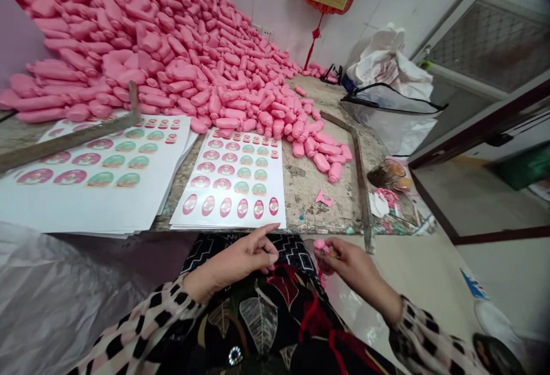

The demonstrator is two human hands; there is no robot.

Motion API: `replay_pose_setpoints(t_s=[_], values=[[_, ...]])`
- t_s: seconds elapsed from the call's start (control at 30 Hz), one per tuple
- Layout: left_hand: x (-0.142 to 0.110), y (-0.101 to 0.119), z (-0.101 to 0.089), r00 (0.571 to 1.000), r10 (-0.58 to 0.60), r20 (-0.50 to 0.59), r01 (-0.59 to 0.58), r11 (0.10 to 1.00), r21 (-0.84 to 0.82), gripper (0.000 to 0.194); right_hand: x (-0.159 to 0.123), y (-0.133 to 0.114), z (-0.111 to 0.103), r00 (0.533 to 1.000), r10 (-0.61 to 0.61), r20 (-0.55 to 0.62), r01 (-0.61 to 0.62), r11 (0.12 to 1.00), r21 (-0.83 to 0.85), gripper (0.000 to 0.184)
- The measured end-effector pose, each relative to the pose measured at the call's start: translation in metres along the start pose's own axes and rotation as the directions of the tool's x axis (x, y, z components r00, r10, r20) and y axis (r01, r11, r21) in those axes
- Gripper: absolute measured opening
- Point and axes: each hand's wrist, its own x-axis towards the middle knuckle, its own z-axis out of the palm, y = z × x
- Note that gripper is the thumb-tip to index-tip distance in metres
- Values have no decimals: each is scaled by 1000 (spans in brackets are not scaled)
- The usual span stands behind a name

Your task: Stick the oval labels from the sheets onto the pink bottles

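My left hand [253, 254] is at the table's front edge, its index finger stretched out by the lower right corner of a sticker sheet [227, 219]. The other fingers curl loosely, and nothing shows in them. Rows of pink and green oval stickers cover that sheet. Over my lap, to the right, my right hand [350, 260] is closed on a small pink plastic bottle [320, 245]; the fingers hide part of it. A great heap of similar pink bottles [172, 59] fills the back and left of the table.
More sticker sheets [81, 209] lie at left, with a wooden stick [69, 140] across them. A wooden strip [361, 186] borders the heap at right. A pink scrap [324, 198] lies on the worn tabletop [301, 214]. Beyond are a clear bag [391, 117] and a jar [391, 174].
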Motion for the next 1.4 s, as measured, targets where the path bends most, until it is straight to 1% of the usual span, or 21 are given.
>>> replay_pose_setpoints(t_s=[0.07, 0.13, 0.2, 0.27, 0.3, 0.33, 0.37, 0.4, 0.43, 0.47, 0.5, 0.6, 0.67, 0.73, 0.83, 0.97, 1.1, 1.27, 1.4], values=[[3, 0, -1, 1000, -13, 6, 12, 1000, 27, 66, -14, 22, 10, 996, 84, 34, -74, 970, -230, 24], [5, -1, -2, 1000, -7, 14, 7, 999, 52, 60, -19, 33, 16, 990, 126, 66, -95, 930, -355, 26], [7, -3, -2, 1000, 4, 20, -5, 997, 78, 55, -13, 31, 10, 991, 92, 95, -54, 938, -343, 30], [8, -5, -2, 1000, 5, 22, -7, 995, 100, 52, 6, 19, -9, 997, 7, 76, 12, 968, -249, 28], [8, -7, -2, 1000, 6, 20, -8, 994, 105, 52, 20, 12, -22, 999, -27, 36, 33, 978, -206, 29], [8, -8, -2, 1000, 9, 15, -10, 994, 106, 52, 36, 3, -36, 998, -41, -41, 31, 976, -216, 30], [8, -9, -1, 1000, 15, 13, -16, 994, 104, 53, 54, -4, -49, 985, -32, -172, -16, 962, -273, 32], [7, -10, -1, 1000, 23, 11, -24, 995, 101, 54, 72, -11, -59, 960, -18, -281, -81, 938, -338, 32], [6, -11, 0, 999, 31, 11, -32, 994, 101, 54, 91, -16, -67, 933, -17, -359, -134, 911, -391, 33], [5, -11, 0, 999, 38, 12, -39, 994, 104, 55, 108, -21, -71, 916, -6, -401, -181, 886, -426, 35], [3, -11, 1, 999, 44, 13, -45, 993, 112, 56, 123, -24, -73, 908, 15, -419, -221, 866, -448, 38], [-3, -11, 1, 998, 63, -2, -62, 989, 134, 53, 156, -25, -67, 912, 100, -399, -297, 830, -471, 43], [-6, -11, 0, 997, 75, -16, -72, 988, 138, 51, 165, -20, -63, 917, 146, -372, -322, 823, -469, 39], [-7, -11, -2, 997, 74, -23, -70, 988, 135, 51, 165, -14, -64, 921, 160, -355, -323, 823, -467, 36], [-4, -11, -3, 998, 55, -15, -53, 991, 126, 52, 156, -6, -70, 931, 135, -340, -297, 820, -489, 34], [2, -9, -3, 999, 48, 0, -47, 988, 146, 52, 147, -9, -70, 954, 101, -283, -245, 806, -539, 36], [1, -9, -2, 998, 60, 7, -61, 985, 163, 50, 153, -13, -68, 968, 55, -245, -194, 784, -590, 34], [-2, -8, -3, 999, 50, -21, -46, 987, 153, 51, 161, -6, -77, 991, -13, -134, -66, 819, -569, 32], [1, -9, -1, 999, 48, -14, -45, 987, 155, 50, 158, 2, -85, 991, -41, -125, -36, 831, -554, 27]])
